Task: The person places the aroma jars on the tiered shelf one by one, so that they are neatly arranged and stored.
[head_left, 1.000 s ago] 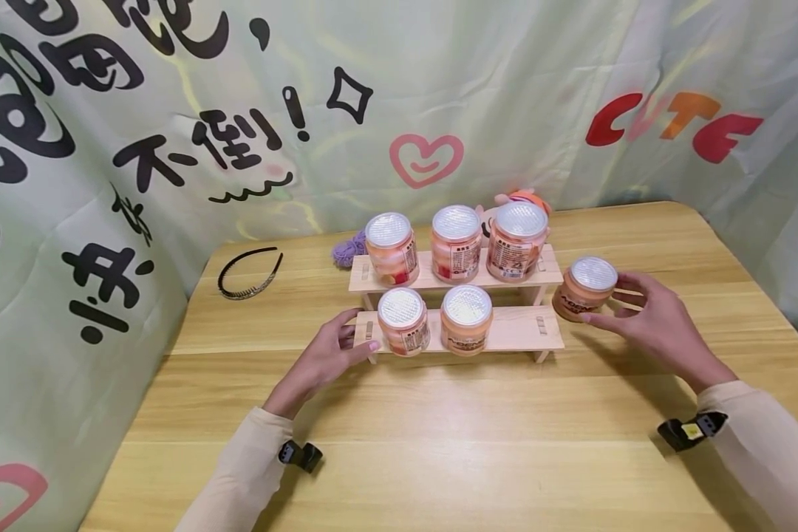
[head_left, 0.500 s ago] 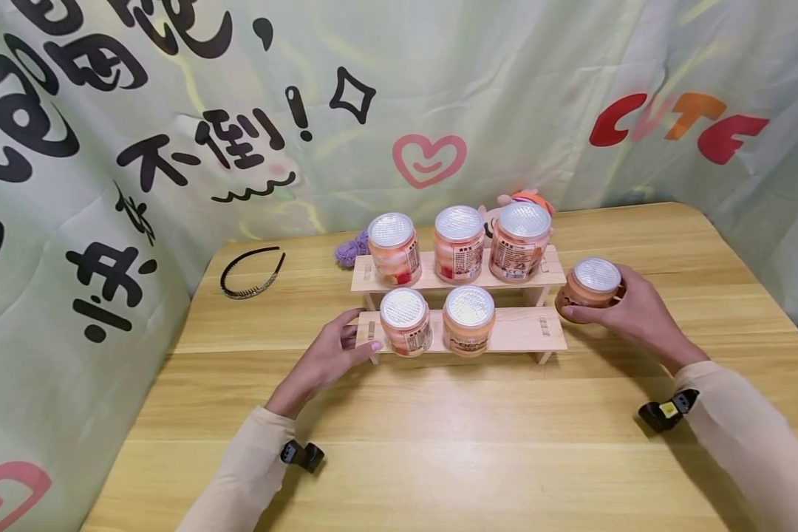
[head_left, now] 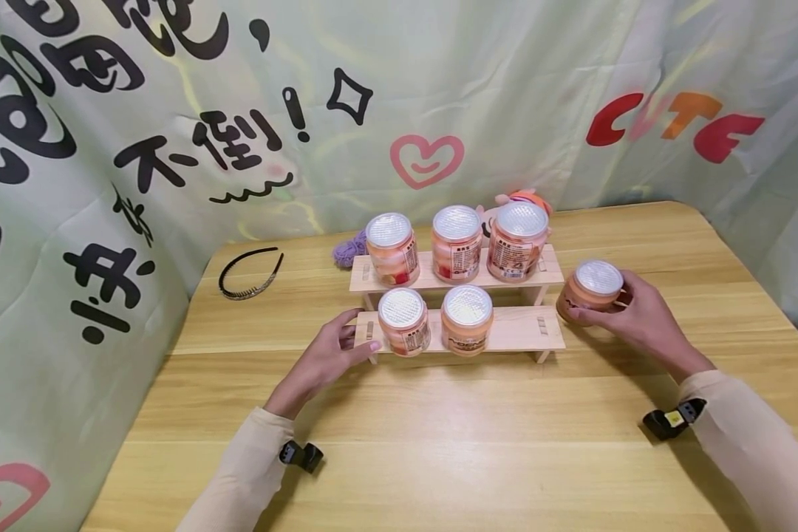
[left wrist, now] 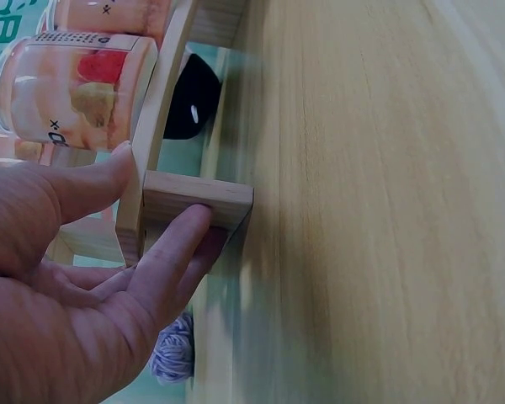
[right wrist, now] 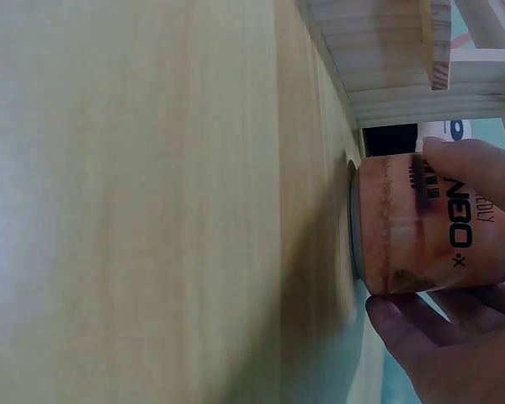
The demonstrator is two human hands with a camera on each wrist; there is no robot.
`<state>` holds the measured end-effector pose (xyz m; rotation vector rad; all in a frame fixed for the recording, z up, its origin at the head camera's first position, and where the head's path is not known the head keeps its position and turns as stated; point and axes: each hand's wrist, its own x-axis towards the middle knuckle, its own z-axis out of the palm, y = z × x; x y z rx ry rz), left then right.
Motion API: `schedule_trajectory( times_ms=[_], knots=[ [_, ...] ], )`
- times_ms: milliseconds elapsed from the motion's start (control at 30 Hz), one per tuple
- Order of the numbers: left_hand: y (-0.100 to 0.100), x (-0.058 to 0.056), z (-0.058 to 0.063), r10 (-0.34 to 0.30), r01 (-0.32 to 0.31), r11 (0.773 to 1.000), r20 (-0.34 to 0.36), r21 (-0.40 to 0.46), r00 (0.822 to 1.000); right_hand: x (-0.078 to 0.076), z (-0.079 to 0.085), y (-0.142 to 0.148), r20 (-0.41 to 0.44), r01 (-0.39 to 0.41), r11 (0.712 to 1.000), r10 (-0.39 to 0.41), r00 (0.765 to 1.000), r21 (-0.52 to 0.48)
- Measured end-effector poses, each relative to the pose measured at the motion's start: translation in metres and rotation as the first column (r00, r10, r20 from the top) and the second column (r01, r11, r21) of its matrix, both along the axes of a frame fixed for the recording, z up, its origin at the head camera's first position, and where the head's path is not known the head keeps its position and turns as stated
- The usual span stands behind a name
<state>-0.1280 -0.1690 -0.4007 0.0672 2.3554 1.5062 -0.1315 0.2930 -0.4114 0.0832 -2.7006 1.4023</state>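
Note:
My right hand grips a peach-coloured jar with a silvery lid, right of a two-tier wooden rack. Its thumb lies along the near side in the right wrist view, where the jar's base is close to the table; I cannot tell whether it touches. My left hand holds the left end of the rack's lower shelf, thumb at the front edge and fingers against the leg. Two similar jars stand on that shelf. Three more jars stand on the upper shelf.
A black headband lies at the table's back left. Purple yarn sits behind the rack's left end. A pink plush toy with orange on its head is partly hidden behind the upper jars. A printed curtain hangs behind the wooden table.
My right hand has closed further round its jar, the thumb sliding left across the front. The jar has shifted slightly right. My left hand and the rack stay put.

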Motion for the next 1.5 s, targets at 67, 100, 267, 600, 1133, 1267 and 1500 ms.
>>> schedule_trajectory(
  times_ms=[67, 100, 267, 600, 1133, 1267, 1500],
  knots=[
    [0.000, 0.000, -0.001, -0.002, 0.002, 1.000, 0.001, 0.003, 1.000, 0.004, 0.000, 0.001, 0.000, 0.006, 1.000, -0.006, 1.000, 0.005],
    [0.000, 0.000, -0.001, -0.004, 0.004, 1.000, 0.001, 0.007, 1.000, 0.005, 0.000, 0.001, -0.003, 0.008, 1.000, -0.008, 1.000, 0.005],
    [-0.001, 0.000, -0.001, -0.003, 0.003, 1.000, 0.000, 0.022, 1.000, 0.013, 0.002, 0.003, -0.020, 0.016, 0.999, -0.015, 1.000, 0.029],
    [0.000, 0.000, 0.000, -0.006, 0.006, 1.000, -0.001, 0.016, 1.000, 0.030, 0.021, 0.004, -0.029, 0.047, 0.998, -0.045, 0.999, 0.050],
    [0.000, -0.001, 0.000, -0.009, 0.009, 1.000, 0.004, 0.008, 1.000, 0.051, 0.044, -0.023, -0.078, -0.012, 1.000, 0.013, 0.997, 0.020],
    [-0.001, -0.001, 0.000, -0.014, 0.014, 1.000, -0.002, 0.012, 1.000, 0.050, 0.046, -0.036, -0.079, -0.046, 0.999, 0.047, 0.996, 0.016],
    [-0.001, -0.002, -0.001, -0.017, 0.017, 1.000, 0.001, 0.019, 1.000, 0.043, 0.045, -0.057, -0.104, -0.099, 0.995, 0.100, 0.990, 0.013]
  ],
)
